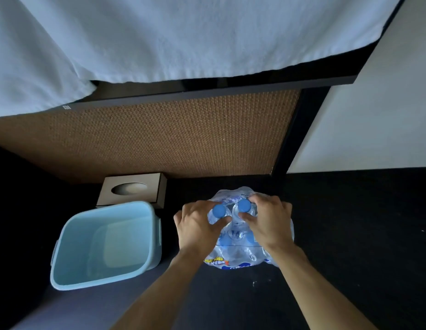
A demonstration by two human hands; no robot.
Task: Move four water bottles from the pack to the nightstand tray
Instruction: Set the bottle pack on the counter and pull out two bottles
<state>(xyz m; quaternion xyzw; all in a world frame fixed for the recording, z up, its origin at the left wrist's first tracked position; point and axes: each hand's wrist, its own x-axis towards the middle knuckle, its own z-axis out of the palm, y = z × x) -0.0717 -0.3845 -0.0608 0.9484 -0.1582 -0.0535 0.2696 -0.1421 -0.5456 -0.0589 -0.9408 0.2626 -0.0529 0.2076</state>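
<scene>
Where the dark floor (350, 234) meets the woven brown panel (171, 136), shrink-wrapped pack of water bottles (238, 248) standing upright, plastic film crumpled around the shoulders. Two blue caps exposed at the top: left cap (219, 210) and right cap (244, 206), side by side, just apart. Left hand (197, 225) clasped around the neck of the left bottle, fingers curled behind the cap, thumb pressed in front below it. Right hand (266, 220) clasped likewise on the right bottle, thumb below the cap, fingers wrapped over the far side of the film. Both bottles seated within the pack. Printed label visible at the pack's near lower edge, text unreadable. Light blue plastic bin (104, 244) standing to the left of the pack, near but apart. Brown tissue box (133, 189) behind the bin, against the woven panel. White cloth (159, 36) draped over a black-edged surface above. Nightstand tray not identifiable in this view.
</scene>
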